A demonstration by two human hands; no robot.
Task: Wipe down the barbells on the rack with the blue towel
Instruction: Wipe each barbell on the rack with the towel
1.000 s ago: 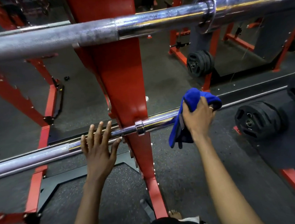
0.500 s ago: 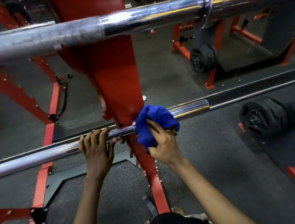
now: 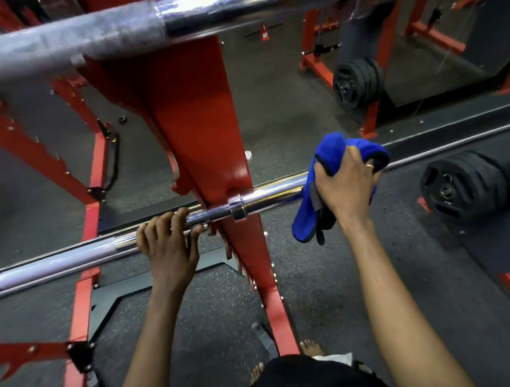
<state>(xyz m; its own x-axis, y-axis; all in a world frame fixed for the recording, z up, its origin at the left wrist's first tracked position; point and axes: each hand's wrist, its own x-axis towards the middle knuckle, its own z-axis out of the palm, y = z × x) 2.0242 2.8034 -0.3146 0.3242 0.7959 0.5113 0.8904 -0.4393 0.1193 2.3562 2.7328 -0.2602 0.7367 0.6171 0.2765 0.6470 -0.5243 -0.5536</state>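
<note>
Head view: we see left hand (image 3: 166, 246) grip curled round lower barbell (image 3: 266, 197), left of red rack upright (image 3: 199, 121). Right hand (image 3: 345, 189) grip bunches blue towel (image 3: 334, 147) over sleeve, right of upright. Our worry: hanging towel tail slips loose, or bar rolls under push.

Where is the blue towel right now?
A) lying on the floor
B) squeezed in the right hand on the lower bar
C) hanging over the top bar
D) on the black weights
B: the right hand grips the crumpled blue cloth towel on the shiny chrome lower barbell, which the left hand also holds.
</note>
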